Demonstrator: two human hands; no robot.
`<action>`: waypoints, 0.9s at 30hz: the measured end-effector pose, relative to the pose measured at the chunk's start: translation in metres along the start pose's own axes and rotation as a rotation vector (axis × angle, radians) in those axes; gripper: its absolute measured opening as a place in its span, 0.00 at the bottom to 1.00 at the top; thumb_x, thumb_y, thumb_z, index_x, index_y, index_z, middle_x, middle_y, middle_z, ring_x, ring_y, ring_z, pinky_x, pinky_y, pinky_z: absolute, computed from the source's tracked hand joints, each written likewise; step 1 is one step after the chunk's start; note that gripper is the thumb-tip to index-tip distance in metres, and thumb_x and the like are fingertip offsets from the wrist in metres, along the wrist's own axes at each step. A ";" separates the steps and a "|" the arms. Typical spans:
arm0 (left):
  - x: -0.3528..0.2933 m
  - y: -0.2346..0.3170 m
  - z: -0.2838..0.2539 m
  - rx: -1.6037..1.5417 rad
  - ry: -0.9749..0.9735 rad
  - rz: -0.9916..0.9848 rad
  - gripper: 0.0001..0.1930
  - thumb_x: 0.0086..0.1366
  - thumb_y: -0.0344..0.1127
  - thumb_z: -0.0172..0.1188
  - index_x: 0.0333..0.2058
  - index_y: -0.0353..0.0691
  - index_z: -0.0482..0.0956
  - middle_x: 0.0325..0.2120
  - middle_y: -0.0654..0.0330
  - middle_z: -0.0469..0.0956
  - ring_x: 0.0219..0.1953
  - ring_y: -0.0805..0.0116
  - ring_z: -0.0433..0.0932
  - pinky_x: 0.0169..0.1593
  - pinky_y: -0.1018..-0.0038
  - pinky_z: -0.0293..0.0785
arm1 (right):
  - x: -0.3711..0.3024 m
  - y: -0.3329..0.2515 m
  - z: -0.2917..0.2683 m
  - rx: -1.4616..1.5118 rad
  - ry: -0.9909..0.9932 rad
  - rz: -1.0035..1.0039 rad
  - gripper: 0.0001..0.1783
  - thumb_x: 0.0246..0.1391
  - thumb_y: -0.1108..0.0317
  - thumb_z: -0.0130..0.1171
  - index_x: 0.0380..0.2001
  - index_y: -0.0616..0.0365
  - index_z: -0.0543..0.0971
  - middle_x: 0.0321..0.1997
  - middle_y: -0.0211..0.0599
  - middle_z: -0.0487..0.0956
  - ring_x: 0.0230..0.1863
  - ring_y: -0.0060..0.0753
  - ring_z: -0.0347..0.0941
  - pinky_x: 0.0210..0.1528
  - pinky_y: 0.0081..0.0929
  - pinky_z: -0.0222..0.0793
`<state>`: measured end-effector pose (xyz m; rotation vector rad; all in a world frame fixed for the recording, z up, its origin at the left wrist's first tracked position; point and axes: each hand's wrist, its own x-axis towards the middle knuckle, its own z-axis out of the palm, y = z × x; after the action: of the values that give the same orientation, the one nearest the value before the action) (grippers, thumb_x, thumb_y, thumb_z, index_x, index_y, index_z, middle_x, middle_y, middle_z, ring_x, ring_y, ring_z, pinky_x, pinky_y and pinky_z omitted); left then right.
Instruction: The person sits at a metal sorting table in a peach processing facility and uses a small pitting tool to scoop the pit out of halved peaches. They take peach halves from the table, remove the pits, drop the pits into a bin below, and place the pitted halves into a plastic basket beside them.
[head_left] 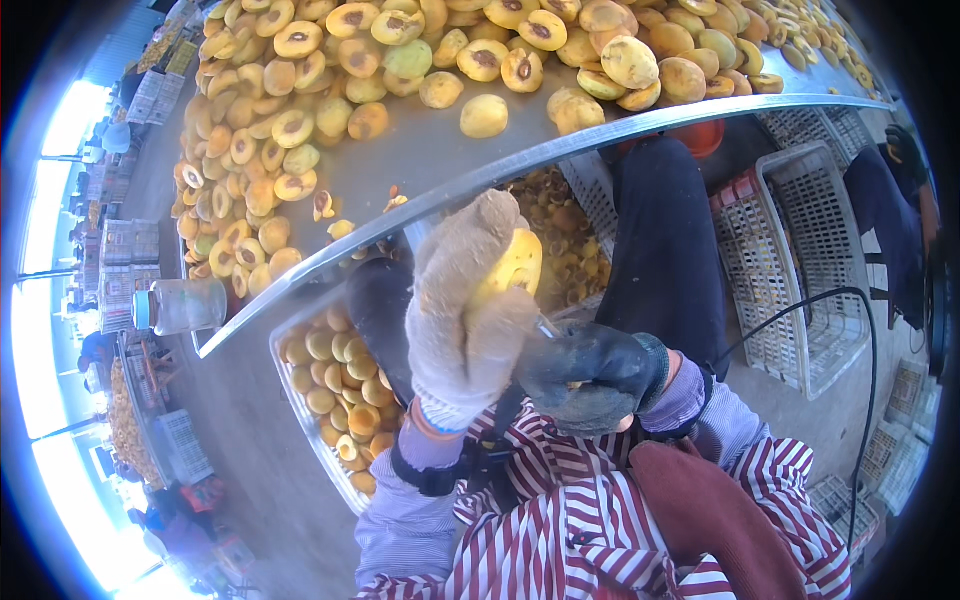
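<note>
My left hand (465, 300), in a pale, soiled knit glove, is closed around a yellow peach half (520, 262) with its cut face partly showing. Close to its right, my right hand (590, 375) wears a dark coated glove with a hole near one fingertip. Its fingers are wrapped round a small tool whose thin metal tip (546, 327) pokes out toward the peach; the rest is hidden. Both hands are over my lap, just on the near side of the metal table (430, 170). Many halved peaches (298, 128) are heaped on that table, some with brown hollows.
The table's raised metal rim (600, 135) curves in front of me. Below left stands a crate of peach halves (340, 385); between my legs is a bin of scraps (565, 235). White plastic crates (790, 260) stand at right, near a black cable (873, 400). A clear jar (185, 306) sits by the table's left corner.
</note>
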<state>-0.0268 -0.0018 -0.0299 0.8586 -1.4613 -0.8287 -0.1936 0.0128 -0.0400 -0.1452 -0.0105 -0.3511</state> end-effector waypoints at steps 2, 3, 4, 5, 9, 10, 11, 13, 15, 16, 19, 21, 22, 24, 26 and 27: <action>0.000 -0.007 -0.001 0.013 -0.023 0.116 0.23 0.63 0.33 0.58 0.55 0.30 0.70 0.53 0.46 0.73 0.55 0.54 0.72 0.58 0.64 0.68 | 0.002 -0.001 0.005 -0.078 0.004 0.060 0.20 0.69 0.58 0.43 0.26 0.61 0.69 0.09 0.27 0.64 0.04 0.18 0.59 0.05 0.15 0.57; 0.001 -0.007 0.000 0.018 -0.036 0.142 0.23 0.64 0.34 0.58 0.56 0.30 0.70 0.53 0.46 0.73 0.55 0.54 0.73 0.58 0.64 0.68 | 0.001 -0.002 0.007 -0.079 0.005 0.058 0.20 0.69 0.58 0.43 0.26 0.61 0.69 0.09 0.27 0.64 0.04 0.18 0.59 0.05 0.15 0.57; 0.003 -0.006 0.001 0.025 -0.048 0.169 0.24 0.65 0.36 0.58 0.56 0.29 0.69 0.53 0.45 0.73 0.54 0.55 0.73 0.57 0.64 0.69 | 0.000 -0.001 0.009 -0.043 0.055 0.059 0.20 0.69 0.58 0.42 0.27 0.61 0.70 0.08 0.27 0.63 0.04 0.18 0.59 0.05 0.15 0.56; 0.003 -0.001 0.002 -0.315 -0.049 -0.055 0.25 0.66 0.39 0.57 0.57 0.29 0.68 0.53 0.46 0.73 0.54 0.56 0.74 0.57 0.66 0.69 | -0.001 -0.001 0.010 -0.006 0.103 0.062 0.21 0.70 0.58 0.42 0.27 0.62 0.70 0.08 0.27 0.63 0.03 0.18 0.58 0.04 0.15 0.56; 0.013 0.021 0.009 -0.448 0.020 -0.630 0.42 0.60 0.64 0.58 0.58 0.30 0.65 0.49 0.43 0.74 0.49 0.54 0.77 0.52 0.64 0.76 | -0.004 -0.003 0.007 -0.049 0.125 0.034 0.21 0.70 0.57 0.41 0.28 0.61 0.70 0.08 0.27 0.63 0.03 0.18 0.59 0.04 0.15 0.56; 0.011 0.019 0.005 -0.430 0.004 -0.632 0.41 0.60 0.62 0.60 0.57 0.28 0.65 0.48 0.43 0.75 0.47 0.54 0.79 0.51 0.63 0.77 | -0.006 -0.004 0.009 -0.040 0.134 0.042 0.21 0.70 0.56 0.41 0.27 0.60 0.70 0.08 0.26 0.63 0.04 0.17 0.58 0.05 0.15 0.55; 0.011 0.021 0.005 -0.428 0.004 -0.629 0.41 0.60 0.62 0.60 0.57 0.28 0.65 0.48 0.43 0.75 0.47 0.54 0.79 0.51 0.63 0.77 | -0.006 -0.004 0.010 -0.031 0.144 0.050 0.21 0.70 0.56 0.41 0.27 0.60 0.70 0.08 0.26 0.62 0.04 0.17 0.58 0.05 0.14 0.55; 0.011 0.030 0.003 -0.372 0.011 -0.545 0.26 0.66 0.37 0.57 0.58 0.27 0.66 0.51 0.48 0.75 0.51 0.62 0.76 0.55 0.71 0.71 | -0.004 -0.001 0.010 -0.014 0.105 0.054 0.21 0.70 0.56 0.40 0.27 0.59 0.70 0.08 0.25 0.62 0.04 0.17 0.58 0.05 0.14 0.54; 0.005 0.013 0.004 -0.296 -0.016 -0.309 0.24 0.65 0.32 0.56 0.57 0.28 0.67 0.50 0.48 0.76 0.51 0.62 0.76 0.55 0.71 0.71 | -0.002 0.002 0.011 0.002 0.064 0.055 0.21 0.70 0.56 0.40 0.26 0.58 0.70 0.07 0.25 0.61 0.04 0.17 0.57 0.05 0.14 0.54; 0.005 0.010 0.004 -0.160 -0.022 -0.166 0.24 0.64 0.32 0.58 0.57 0.29 0.68 0.50 0.48 0.76 0.51 0.62 0.76 0.55 0.71 0.71 | -0.001 0.005 0.011 0.044 0.064 0.051 0.21 0.70 0.56 0.39 0.26 0.58 0.70 0.07 0.25 0.60 0.04 0.17 0.57 0.05 0.15 0.53; 0.021 0.016 0.002 0.106 -0.074 0.007 0.20 0.66 0.36 0.57 0.53 0.29 0.71 0.50 0.49 0.76 0.50 0.65 0.75 0.55 0.73 0.70 | -0.005 0.010 0.002 0.151 -0.012 0.009 0.18 0.70 0.56 0.41 0.35 0.60 0.69 0.09 0.23 0.62 0.07 0.17 0.57 0.08 0.15 0.55; 0.029 0.019 -0.002 -0.120 -0.218 -0.496 0.31 0.70 0.56 0.48 0.52 0.29 0.71 0.42 0.48 0.80 0.40 0.62 0.81 0.48 0.72 0.75 | -0.007 0.010 0.000 0.215 -0.095 -0.025 0.17 0.69 0.57 0.43 0.43 0.63 0.68 0.12 0.23 0.63 0.09 0.16 0.58 0.11 0.14 0.57; 0.032 0.026 0.002 -0.117 -0.178 -0.587 0.32 0.70 0.58 0.46 0.50 0.28 0.72 0.39 0.50 0.81 0.38 0.64 0.81 0.46 0.74 0.75 | -0.008 0.008 0.000 0.170 -0.040 -0.020 0.18 0.69 0.56 0.43 0.44 0.63 0.68 0.12 0.23 0.63 0.09 0.16 0.58 0.10 0.14 0.56; 0.031 0.024 0.004 -0.130 -0.143 -0.590 0.32 0.70 0.58 0.46 0.50 0.28 0.72 0.40 0.50 0.81 0.38 0.64 0.81 0.46 0.74 0.75 | -0.006 0.000 0.008 0.124 0.013 -0.013 0.18 0.68 0.56 0.43 0.44 0.63 0.68 0.12 0.23 0.63 0.09 0.16 0.59 0.10 0.14 0.55; 0.031 0.024 0.004 -0.142 -0.107 -0.597 0.32 0.70 0.57 0.47 0.50 0.28 0.72 0.40 0.50 0.81 0.38 0.64 0.81 0.46 0.75 0.75 | -0.001 -0.010 0.020 -0.171 0.285 0.022 0.21 0.70 0.54 0.41 0.27 0.57 0.70 0.10 0.24 0.62 0.05 0.16 0.57 0.05 0.15 0.55; 0.033 0.025 0.003 -0.129 -0.096 -0.589 0.31 0.70 0.56 0.47 0.51 0.28 0.72 0.40 0.50 0.81 0.39 0.65 0.80 0.47 0.75 0.75 | -0.001 -0.010 0.020 -0.169 0.285 0.022 0.21 0.70 0.54 0.41 0.27 0.57 0.70 0.10 0.24 0.62 0.05 0.16 0.57 0.05 0.15 0.55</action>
<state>-0.0326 -0.0184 0.0075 1.1845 -1.2270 -1.4005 -0.1974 0.0066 -0.0189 -0.2616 0.3026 -0.3483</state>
